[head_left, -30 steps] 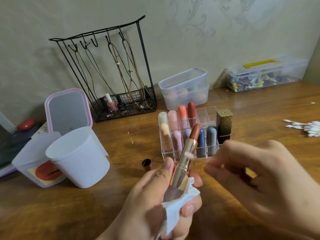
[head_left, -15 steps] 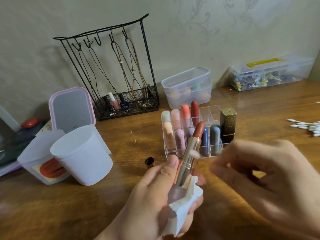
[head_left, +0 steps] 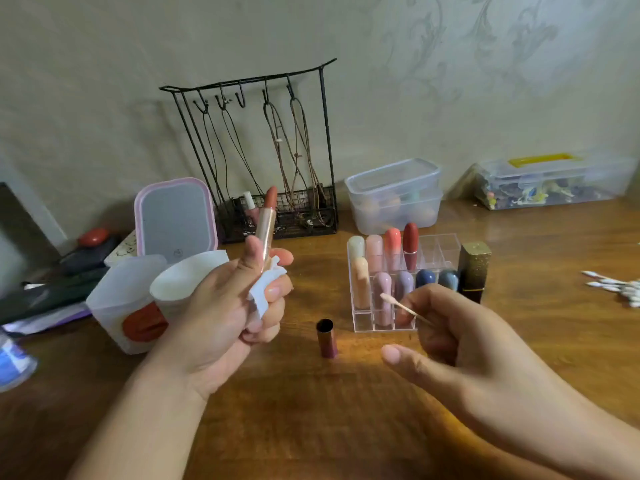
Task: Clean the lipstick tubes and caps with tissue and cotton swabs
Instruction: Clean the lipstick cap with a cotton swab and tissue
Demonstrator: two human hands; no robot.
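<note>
My left hand grips an uncapped rose-gold lipstick tube upright, its brown-red stick twisted out, together with a crumpled white tissue tucked in the fingers. My right hand pinches a wooden cotton swab, its tip pointing left in front of the clear organizer. The tube's dark red cap stands open end up on the wooden table between my hands. Several capped lipsticks stand in the organizer, and a gold glitter tube stands at its right side.
Two white plastic cups stand left, behind my left hand, with a pink-framed mirror and a black wire jewelry rack further back. Clear lidded boxes line the wall. A pile of cotton swabs lies at the right edge.
My left hand carried the lipstick and tissue up and to the left, away from the swab. My right hand drew back to the right and lower, and the cap is now in full view.
</note>
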